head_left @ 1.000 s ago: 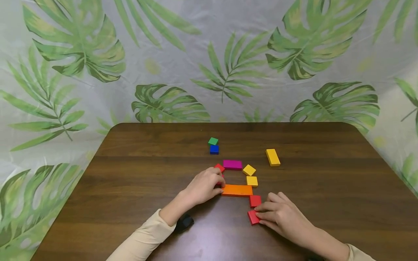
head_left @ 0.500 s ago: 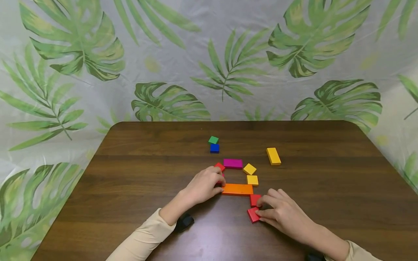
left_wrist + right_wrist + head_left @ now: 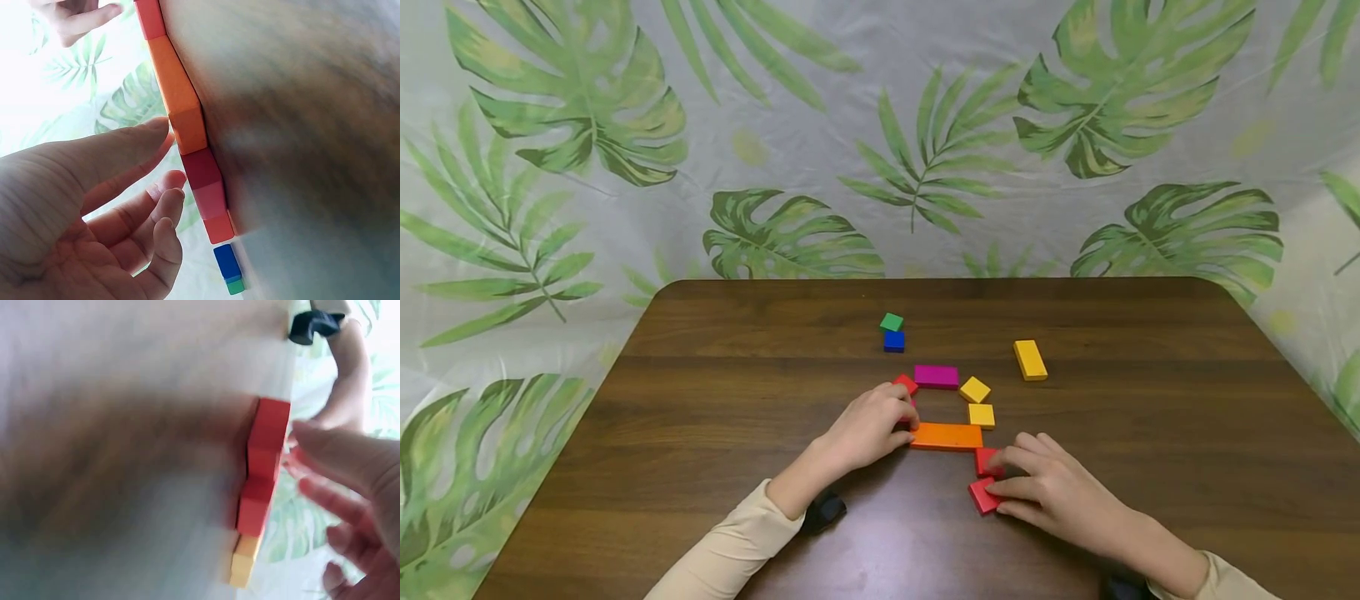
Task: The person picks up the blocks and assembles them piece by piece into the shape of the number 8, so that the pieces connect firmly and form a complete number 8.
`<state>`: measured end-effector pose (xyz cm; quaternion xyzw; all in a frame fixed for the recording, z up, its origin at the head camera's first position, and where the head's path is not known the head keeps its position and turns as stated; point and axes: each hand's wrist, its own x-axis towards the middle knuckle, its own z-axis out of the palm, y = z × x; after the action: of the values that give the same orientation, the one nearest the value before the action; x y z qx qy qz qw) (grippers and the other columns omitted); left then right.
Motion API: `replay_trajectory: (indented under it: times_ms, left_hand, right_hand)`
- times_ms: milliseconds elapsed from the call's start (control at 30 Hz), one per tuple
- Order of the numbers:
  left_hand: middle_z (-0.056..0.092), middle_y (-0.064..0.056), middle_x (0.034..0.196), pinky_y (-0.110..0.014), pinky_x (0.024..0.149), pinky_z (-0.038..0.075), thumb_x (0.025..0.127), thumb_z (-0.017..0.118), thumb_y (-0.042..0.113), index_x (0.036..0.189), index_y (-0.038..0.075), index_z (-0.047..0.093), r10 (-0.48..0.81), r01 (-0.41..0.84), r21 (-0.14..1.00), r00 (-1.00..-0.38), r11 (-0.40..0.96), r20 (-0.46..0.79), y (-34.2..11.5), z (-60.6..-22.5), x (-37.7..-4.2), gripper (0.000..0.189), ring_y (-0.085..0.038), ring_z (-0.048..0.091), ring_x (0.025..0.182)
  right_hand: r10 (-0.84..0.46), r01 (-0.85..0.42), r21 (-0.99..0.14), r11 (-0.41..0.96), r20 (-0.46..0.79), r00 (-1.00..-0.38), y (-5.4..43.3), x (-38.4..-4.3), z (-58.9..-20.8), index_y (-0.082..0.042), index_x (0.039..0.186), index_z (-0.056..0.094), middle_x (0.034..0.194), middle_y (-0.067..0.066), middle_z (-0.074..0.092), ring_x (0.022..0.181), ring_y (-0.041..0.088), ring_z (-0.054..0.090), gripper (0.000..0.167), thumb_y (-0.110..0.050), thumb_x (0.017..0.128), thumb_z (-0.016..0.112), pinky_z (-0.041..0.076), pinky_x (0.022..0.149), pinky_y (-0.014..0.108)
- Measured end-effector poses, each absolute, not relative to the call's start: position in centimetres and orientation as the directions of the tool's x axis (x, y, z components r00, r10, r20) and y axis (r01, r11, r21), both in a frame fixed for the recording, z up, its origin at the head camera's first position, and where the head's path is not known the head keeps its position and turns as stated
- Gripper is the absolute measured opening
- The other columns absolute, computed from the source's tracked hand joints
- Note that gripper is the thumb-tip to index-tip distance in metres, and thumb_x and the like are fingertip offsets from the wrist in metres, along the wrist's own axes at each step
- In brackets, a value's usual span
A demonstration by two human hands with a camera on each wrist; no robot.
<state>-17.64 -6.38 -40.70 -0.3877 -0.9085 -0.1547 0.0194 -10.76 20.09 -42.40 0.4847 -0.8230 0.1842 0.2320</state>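
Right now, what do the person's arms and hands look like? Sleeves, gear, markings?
Left sleeve and right sleeve: long, plain cream. Left hand and right hand: ungloved. A black device shows by the left wrist, part of a second black device by the right. No cables or markings visible.

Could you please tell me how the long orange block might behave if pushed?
The orange block looks stiff, given its straight edges, so it should push without bending. Lying on a flat face, it probably won't roll or tip.
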Motion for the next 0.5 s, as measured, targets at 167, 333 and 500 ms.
replay_trajectory:
  times_ms: [167, 333, 500]
  left_hand:
    - [0.06, 0.003, 0.087, -0.024, 0.076, 0.047, 0.082, 0.071, 0.021, 0.082, 0.016, 0.072, 0.695, 0.706, 0.264, -0.704, 0.658, 0.149, -6.5, -40.6, -17.7, 0.006, -0.013, 0.051, 0.083]
    - [0.06, 0.003, 0.087, -0.023, 0.076, 0.047, 0.082, 0.071, 0.022, 0.083, 0.016, 0.072, 0.694, 0.702, 0.271, -0.706, 0.659, 0.141, -6.4, -40.5, -17.5, 0.006, -0.012, 0.051, 0.083]
    - [0.06, 0.004, 0.087, -0.022, 0.076, 0.047, 0.081, 0.072, 0.022, 0.084, 0.017, 0.072, 0.694, 0.698, 0.275, -0.708, 0.661, 0.131, -6.5, -40.4, -17.6, 0.006, -0.011, 0.051, 0.083]
  right_hand:
    - [-0.696, -0.868, -0.103, 0.486, 0.555, -0.456, 20.2, -12.4, -41.7, -0.016, 0.092, 0.074, 0.099, -0.003, 0.068, 0.084, 0.01, 0.048, 0.021, -0.024, 0.074, 0.078, 0.028, 0.078, 0.018]
    - [-0.677, -0.837, -0.13, 0.531, 0.53, -0.511, 20.7, -13.9, -42.0, -0.015, 0.096, 0.074, 0.101, -0.001, 0.07, 0.084, 0.007, 0.046, 0.031, -0.02, 0.066, 0.081, 0.028, 0.076, 0.017]
    - [-0.679, -0.823, -0.156, 0.546, 0.493, -0.544, 20.8, -14.4, -42.5, -0.017, 0.097, 0.074, 0.104, -0.002, 0.07, 0.084, 0.003, 0.042, 0.033, -0.021, 0.065, 0.081, 0.028, 0.075, 0.016]
